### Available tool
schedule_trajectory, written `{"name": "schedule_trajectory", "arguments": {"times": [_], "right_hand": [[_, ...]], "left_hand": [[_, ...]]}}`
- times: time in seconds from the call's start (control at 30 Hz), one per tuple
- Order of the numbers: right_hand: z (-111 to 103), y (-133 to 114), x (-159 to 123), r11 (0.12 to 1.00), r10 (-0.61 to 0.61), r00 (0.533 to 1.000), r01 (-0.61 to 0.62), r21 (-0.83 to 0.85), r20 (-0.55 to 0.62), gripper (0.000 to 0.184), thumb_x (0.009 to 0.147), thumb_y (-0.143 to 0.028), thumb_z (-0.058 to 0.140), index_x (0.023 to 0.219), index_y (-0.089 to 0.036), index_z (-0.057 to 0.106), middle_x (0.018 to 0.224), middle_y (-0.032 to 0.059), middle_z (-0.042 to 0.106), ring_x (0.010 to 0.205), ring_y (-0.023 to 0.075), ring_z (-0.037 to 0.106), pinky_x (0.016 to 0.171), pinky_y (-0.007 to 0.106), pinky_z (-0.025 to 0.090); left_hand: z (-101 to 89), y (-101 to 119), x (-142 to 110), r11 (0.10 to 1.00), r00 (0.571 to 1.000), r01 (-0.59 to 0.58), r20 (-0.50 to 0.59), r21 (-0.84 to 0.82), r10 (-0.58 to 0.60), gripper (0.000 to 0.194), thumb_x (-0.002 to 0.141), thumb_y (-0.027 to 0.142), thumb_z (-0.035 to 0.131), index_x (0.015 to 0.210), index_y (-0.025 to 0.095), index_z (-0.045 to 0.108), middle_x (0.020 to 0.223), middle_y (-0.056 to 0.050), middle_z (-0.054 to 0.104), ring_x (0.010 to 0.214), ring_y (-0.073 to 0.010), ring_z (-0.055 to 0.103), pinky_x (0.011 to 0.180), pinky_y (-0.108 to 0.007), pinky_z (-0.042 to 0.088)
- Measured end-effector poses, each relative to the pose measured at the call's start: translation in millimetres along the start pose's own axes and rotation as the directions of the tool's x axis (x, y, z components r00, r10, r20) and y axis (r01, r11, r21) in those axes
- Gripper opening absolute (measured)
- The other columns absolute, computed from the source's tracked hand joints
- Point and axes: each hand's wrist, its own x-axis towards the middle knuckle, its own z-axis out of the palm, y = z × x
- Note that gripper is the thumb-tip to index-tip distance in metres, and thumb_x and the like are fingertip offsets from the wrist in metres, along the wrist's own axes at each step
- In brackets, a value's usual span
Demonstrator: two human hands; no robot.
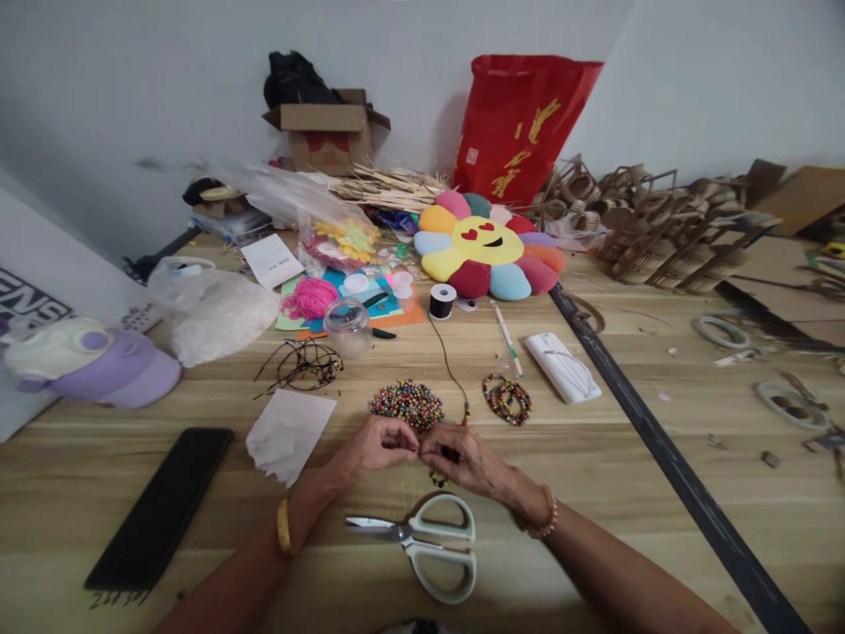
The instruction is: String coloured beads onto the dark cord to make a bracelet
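My left hand is closed in a pinch at the near edge of a pile of multicoloured beads. What its fingertips hold is too small to make out. Almost touching it, my right hand pinches a thin black cord strung with beads. Some of the strung beads hang below that hand, and others show above its knuckles. From there the cord runs back to a black spool. Right of the pile lies a coiled bead string. Scissors with pale green handles lie just below my hands.
Left are a black phone-like slab, a crumpled white paper and loose black cord pieces. A clear jar, a flower cushion and a white power bank-like block stand farther back. A dark strip crosses the right side.
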Motion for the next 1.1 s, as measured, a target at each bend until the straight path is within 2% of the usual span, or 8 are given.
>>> {"name": "schedule_trajectory", "arguments": {"times": [0.47,0.67,0.8,0.9,1.1], "right_hand": [[0.9,1.1,-1.4,0.999,0.031,0.999,-0.031,0.044,-0.007,0.014,0.091,-0.03,0.061,0.088,-0.016,0.063,0.076,0.0032,0.062,0.067,0.0142,0.057,0.062,0.024,0.045],[-2.3,-3.5,1.5,0.999,-0.035,0.999,0.036,0.036,-0.02,0.018,0.093,-0.033,0.06,0.088,-0.016,0.061,0.078,0.0037,0.06,0.068,0.0135,0.055,0.062,0.023,0.045],[-3.0,-3.7,1.8,0.996,-0.085,0.996,0.085,0.006,0.0,0.014,0.094,-0.027,0.056,0.088,-0.016,0.061,0.079,0.0044,0.061,0.071,0.0145,0.055,0.063,0.024,0.045],[-3.5,-5.2,1.7,0.997,-0.077,0.997,0.078,-0.015,0.017,0.012,0.093,-0.024,0.057,0.085,-0.016,0.061,0.077,0.0038,0.06,0.07,0.0144,0.055,0.062,0.024,0.044],[-0.6,-2.5,-0.1,0.998,-0.007,1.0,0.009,0.063,-0.024,0.015,0.091,-0.03,0.06,0.089,-0.015,0.06,0.074,0.0021,0.059,0.063,0.0122,0.053,0.059,0.022,0.044]], "left_hand": [[2.6,0.2,-0.7,0.999,1.0,-0.017,0.001,0.047,0.017,0.009,0.067,0.02,0.072,0.069,0.013,0.068,0.07,-0.003,0.069,0.066,-0.0141,0.062,0.069,-0.026,0.049],[2.5,7.0,-2.1,0.982,0.99,-0.142,0.026,0.122,0.14,0.012,0.072,0.025,0.07,0.069,0.014,0.07,0.075,-0.005,0.069,0.073,-0.0158,0.061,0.07,-0.026,0.048],[4.1,8.1,-2.1,0.967,0.98,-0.197,-0.002,0.162,0.2,0.015,0.073,0.028,0.07,0.068,0.014,0.07,0.076,-0.005,0.067,0.073,-0.0166,0.06,0.069,-0.026,0.047],[3.7,7.5,-2.2,0.961,0.972,-0.226,-0.028,0.159,0.233,0.017,0.076,0.03,0.069,0.07,0.014,0.069,0.075,-0.005,0.067,0.072,-0.0162,0.06,0.068,-0.026,0.046],[6.4,7.6,-3.2,0.949,0.958,-0.266,-0.064,0.171,0.28,0.017,0.078,0.029,0.069,0.072,0.013,0.07,0.075,-0.006,0.067,0.072,-0.0167,0.06,0.068,-0.027,0.046]]}}
